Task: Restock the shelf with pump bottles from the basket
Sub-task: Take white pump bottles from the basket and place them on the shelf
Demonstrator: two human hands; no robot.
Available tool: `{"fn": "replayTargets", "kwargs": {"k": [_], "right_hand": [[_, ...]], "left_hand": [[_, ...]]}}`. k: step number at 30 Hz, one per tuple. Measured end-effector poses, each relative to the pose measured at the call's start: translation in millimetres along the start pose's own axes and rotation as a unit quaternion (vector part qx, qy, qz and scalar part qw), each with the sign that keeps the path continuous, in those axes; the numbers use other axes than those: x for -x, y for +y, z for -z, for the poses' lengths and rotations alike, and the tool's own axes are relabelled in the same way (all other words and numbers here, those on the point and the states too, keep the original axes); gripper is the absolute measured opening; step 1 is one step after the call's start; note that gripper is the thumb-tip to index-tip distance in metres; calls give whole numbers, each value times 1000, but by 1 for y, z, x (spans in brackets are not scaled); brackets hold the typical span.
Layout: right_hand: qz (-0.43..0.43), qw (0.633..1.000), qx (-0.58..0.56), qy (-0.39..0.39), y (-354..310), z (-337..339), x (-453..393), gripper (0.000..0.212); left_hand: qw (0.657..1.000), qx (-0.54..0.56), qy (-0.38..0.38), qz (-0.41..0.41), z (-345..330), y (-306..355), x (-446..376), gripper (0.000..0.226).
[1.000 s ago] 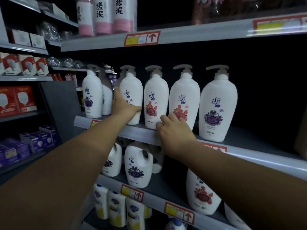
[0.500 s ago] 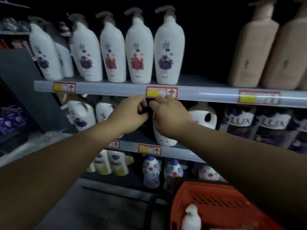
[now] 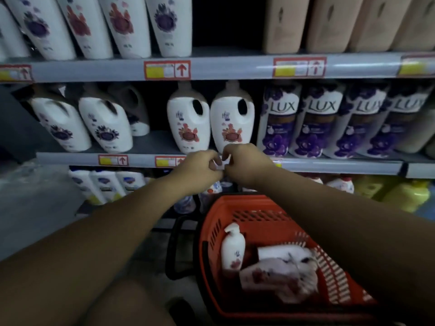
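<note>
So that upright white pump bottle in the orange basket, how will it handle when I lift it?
The white pump bottle looks like rigid, smooth plastic, so probably stiff and somewhat slippery. Standing tall and narrow in the orange basket, it may tip if nudged.

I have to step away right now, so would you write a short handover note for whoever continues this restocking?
Left hand and right hand: together in front of the middle shelf edge, pinching a small white item between them; what it is cannot be told.
Orange basket: on the floor below, with one upright pump bottle and more white bottles lying beside it.
Done: top shelf row looks filled.
Left: move the basket's bottles onto the shelves.
</note>
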State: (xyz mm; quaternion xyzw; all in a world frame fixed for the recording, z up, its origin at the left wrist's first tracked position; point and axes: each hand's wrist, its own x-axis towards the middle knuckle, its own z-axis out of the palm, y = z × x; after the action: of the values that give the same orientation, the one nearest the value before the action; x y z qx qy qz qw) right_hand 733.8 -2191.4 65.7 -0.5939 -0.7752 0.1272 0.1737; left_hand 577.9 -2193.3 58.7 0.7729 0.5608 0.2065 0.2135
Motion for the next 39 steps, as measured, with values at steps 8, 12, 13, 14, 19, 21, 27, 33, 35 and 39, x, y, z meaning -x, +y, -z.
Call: {"fn": "replayTargets", "kwargs": {"k": [8, 12, 13, 14, 19, 21, 27, 33, 35, 39], "right_hand": [[-112, 990, -50, -71, 72, -66, 43, 19], [-172, 975, -82, -117, 108, -107, 57, 17], [-190, 969, -92, -130, 116, -118, 60, 19], [-204, 963, -103, -145, 124, -129, 63, 20], [-243, 942, -110, -205, 152, -189, 65, 25], [-245, 938, -98, -225, 156, -211, 62, 30], [-208, 934, -82, -280, 150, -254, 53, 53], [-251, 928, -147, -233, 144, -277, 51, 59], [-264, 922, -150, -239, 144, -277, 51, 63], [-240, 916, -131, -292, 142, -285, 49, 71]], "left_hand": [[990, 20, -136, 28, -121, -3, 18, 11], [976, -29, -193, 99, -164, -19, 20, 27], [970, -43, -207, 120, -172, -24, 20, 29], [965, -54, -220, 135, -181, -31, 20, 31], [941, -92, -279, 170, -213, -53, 19, 41], [934, -102, -287, 189, -224, -61, 21, 37], [923, -106, -272, 251, -250, -81, 23, 42], [920, -124, -230, 292, -264, -87, 16, 42], [918, -114, -233, 301, -264, -86, 16, 42], [910, -109, -244, 318, -264, -85, 18, 53]]}}
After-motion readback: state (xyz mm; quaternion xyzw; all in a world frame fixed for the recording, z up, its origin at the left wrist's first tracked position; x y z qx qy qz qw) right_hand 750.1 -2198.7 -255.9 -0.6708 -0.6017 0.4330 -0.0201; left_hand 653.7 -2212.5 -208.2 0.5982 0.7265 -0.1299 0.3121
